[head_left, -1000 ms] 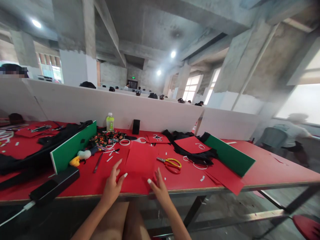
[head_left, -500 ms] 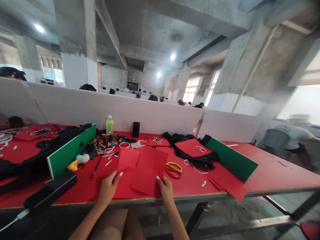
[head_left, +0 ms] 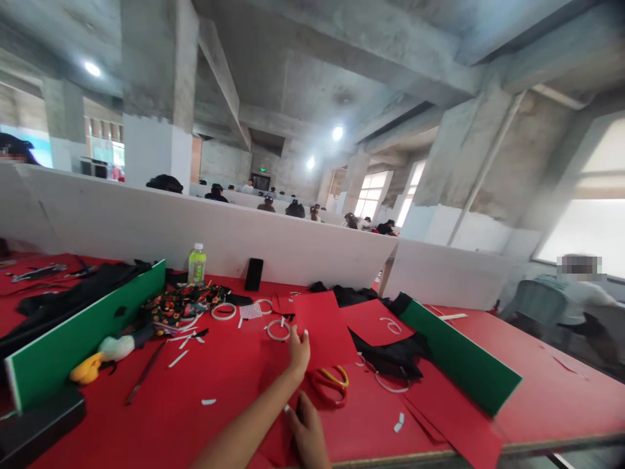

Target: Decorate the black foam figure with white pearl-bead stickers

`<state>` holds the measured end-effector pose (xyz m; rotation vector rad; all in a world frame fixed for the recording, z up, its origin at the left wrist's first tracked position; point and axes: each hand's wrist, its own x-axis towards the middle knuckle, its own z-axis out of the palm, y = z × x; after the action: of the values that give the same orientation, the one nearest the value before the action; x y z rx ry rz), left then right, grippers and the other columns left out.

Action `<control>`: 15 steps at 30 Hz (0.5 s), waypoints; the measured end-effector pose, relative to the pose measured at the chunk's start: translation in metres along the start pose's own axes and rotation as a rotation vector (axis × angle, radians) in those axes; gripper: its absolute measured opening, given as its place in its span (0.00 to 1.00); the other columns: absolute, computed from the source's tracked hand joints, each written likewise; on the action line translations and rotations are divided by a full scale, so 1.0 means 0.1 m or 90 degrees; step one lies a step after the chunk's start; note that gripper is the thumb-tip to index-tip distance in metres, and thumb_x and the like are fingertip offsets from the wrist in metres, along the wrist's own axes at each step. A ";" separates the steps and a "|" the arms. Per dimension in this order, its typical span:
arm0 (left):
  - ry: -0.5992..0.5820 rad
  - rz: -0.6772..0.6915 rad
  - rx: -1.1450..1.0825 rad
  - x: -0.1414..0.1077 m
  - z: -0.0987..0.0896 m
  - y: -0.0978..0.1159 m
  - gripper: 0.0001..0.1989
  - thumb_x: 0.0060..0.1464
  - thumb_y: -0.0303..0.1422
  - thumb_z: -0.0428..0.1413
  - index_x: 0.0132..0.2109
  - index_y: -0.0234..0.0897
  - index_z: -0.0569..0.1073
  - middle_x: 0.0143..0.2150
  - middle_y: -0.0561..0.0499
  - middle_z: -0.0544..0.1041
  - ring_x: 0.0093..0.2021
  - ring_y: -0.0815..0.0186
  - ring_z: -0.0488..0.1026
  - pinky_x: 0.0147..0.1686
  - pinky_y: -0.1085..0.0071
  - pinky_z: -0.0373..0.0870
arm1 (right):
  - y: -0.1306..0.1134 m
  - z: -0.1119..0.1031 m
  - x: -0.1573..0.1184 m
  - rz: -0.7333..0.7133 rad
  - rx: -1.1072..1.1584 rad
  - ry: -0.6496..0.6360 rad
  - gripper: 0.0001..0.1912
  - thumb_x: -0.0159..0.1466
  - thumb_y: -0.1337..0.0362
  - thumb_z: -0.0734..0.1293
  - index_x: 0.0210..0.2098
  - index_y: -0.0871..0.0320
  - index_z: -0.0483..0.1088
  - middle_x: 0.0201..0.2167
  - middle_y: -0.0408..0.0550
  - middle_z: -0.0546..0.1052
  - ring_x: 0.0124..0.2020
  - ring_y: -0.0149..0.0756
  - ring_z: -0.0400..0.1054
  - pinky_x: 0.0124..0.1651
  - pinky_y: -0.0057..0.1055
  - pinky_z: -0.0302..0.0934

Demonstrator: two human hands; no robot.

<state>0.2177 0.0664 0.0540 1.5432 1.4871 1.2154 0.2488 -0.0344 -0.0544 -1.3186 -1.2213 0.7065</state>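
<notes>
My left hand pinches the lower left edge of a flat red sheet, raised over the middle of the red table. Below it, near the front edge, my right hand has its thumb and fingers curled together; a darker red surface lies beside them, and what they grip is hard to make out. Just right of my left hand, scissors with yellow and red handles lie partly beneath the raised sheet. Behind my left hand is a white ring. Another red sheet rests on black cloth.
Green dividers stand left and right. A patterned cloth, bottle, black phone-like object and yellow-and-white item lie or stand left of centre. White scraps are scattered about. A person sits far right.
My left hand has moved right and up with a red sheet, across in front of my right hand. My right hand is lower and closer to the table's front. The camera view has shifted.
</notes>
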 end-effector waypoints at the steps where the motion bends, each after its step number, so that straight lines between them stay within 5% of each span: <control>1: -0.029 -0.007 0.007 0.01 0.16 0.03 0.16 0.59 0.36 0.53 0.53 0.36 0.67 0.52 0.45 0.69 0.48 0.60 0.70 0.46 0.58 0.70 | 0.05 -0.01 0.01 -0.001 -0.001 -0.005 0.34 0.47 0.36 0.66 0.39 0.59 0.75 0.42 0.57 0.78 0.46 0.54 0.70 0.49 0.45 0.64; 5: -0.143 -0.006 0.032 0.02 0.49 0.07 0.16 0.59 0.36 0.54 0.52 0.37 0.67 0.51 0.45 0.70 0.47 0.61 0.71 0.44 0.60 0.71 | 0.17 -0.05 0.07 -0.013 0.001 -0.045 0.30 0.52 0.40 0.64 0.41 0.59 0.76 0.41 0.56 0.78 0.47 0.53 0.70 0.49 0.41 0.64; 8: -0.194 0.047 0.039 -0.04 0.39 0.01 0.17 0.58 0.36 0.54 0.53 0.36 0.67 0.53 0.45 0.69 0.50 0.59 0.69 0.47 0.56 0.70 | 0.14 -0.07 0.07 -0.013 -0.032 -0.038 0.28 0.51 0.40 0.65 0.38 0.57 0.77 0.36 0.54 0.80 0.42 0.53 0.72 0.44 0.41 0.67; 11: -0.211 0.144 0.034 -0.17 -0.04 -0.11 0.19 0.55 0.31 0.56 0.54 0.36 0.68 0.60 0.42 0.63 0.58 0.57 0.63 0.58 0.56 0.60 | 0.01 -0.09 0.04 -0.025 -0.039 -0.059 0.30 0.52 0.39 0.63 0.36 0.58 0.77 0.32 0.53 0.80 0.39 0.52 0.72 0.41 0.40 0.68; 15: -0.229 0.247 0.039 -0.36 -0.95 -0.31 0.20 0.54 0.34 0.55 0.55 0.41 0.69 0.62 0.45 0.62 0.63 0.61 0.58 0.63 0.63 0.52 | -0.24 -0.12 0.03 -0.100 -0.105 -0.141 0.32 0.56 0.38 0.59 0.35 0.60 0.77 0.29 0.54 0.79 0.35 0.49 0.72 0.37 0.40 0.67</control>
<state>0.1209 0.0217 0.0518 2.0331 1.0298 1.0296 0.2551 -0.0399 -0.0285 -1.2849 -1.5721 0.6629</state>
